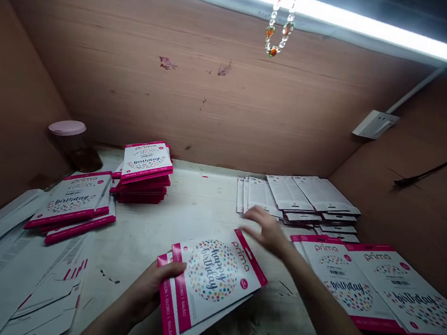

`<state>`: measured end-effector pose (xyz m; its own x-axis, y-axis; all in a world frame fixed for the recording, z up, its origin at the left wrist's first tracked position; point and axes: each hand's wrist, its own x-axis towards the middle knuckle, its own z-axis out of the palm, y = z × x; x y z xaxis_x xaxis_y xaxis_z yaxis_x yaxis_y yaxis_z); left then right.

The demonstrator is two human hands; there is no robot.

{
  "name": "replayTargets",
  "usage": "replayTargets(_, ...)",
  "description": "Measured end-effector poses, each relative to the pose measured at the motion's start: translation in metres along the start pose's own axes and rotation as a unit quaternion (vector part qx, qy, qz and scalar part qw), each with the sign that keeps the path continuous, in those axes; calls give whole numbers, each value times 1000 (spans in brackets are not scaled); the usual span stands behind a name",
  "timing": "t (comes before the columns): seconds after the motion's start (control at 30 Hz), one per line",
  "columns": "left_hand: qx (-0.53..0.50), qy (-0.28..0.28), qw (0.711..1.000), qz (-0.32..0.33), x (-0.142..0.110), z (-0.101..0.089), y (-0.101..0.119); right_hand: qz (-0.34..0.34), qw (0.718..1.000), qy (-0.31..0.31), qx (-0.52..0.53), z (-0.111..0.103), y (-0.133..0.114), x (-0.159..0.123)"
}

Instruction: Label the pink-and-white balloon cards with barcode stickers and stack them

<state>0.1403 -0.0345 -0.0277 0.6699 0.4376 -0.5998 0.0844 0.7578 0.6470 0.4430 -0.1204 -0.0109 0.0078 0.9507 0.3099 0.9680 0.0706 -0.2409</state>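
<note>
Balloon packs (211,273): near the table's (198,207) front, long axis slanting, pink "prima" header pointing right.
Left hand (148,293): fingers clamped on the packs' left edge.
Right hand (264,231): fingers spread apart, just above the packs, near printed inserts (304,198).
Jar (66,128): pink lid, contents unclear.

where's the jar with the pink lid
In the head view, the pink-lidded jar stands in the far left corner of the worktop, just left of the stacked prima birthday packets.

Slim bare forearms (325,303), long bare fingers (258,215)
</note>
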Motion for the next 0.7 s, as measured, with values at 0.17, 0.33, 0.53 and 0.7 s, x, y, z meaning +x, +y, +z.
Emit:
replayTargets(0.17,0,-20,998,66,-7,1,-10,109,985,-42,-123,29,96,38)
replayTargets(0.33,26,-41,989,143,-4,2,-16,87,979,-74,-167,56,115,37)
replayTargets(0.53,114,-45,981,153,0,7,-15,64,978,-69,-188,59,130,30)
replayTargets(0.7,137,-44,976,163,3,15,-19,48,982,-28,-180,61,132,29)
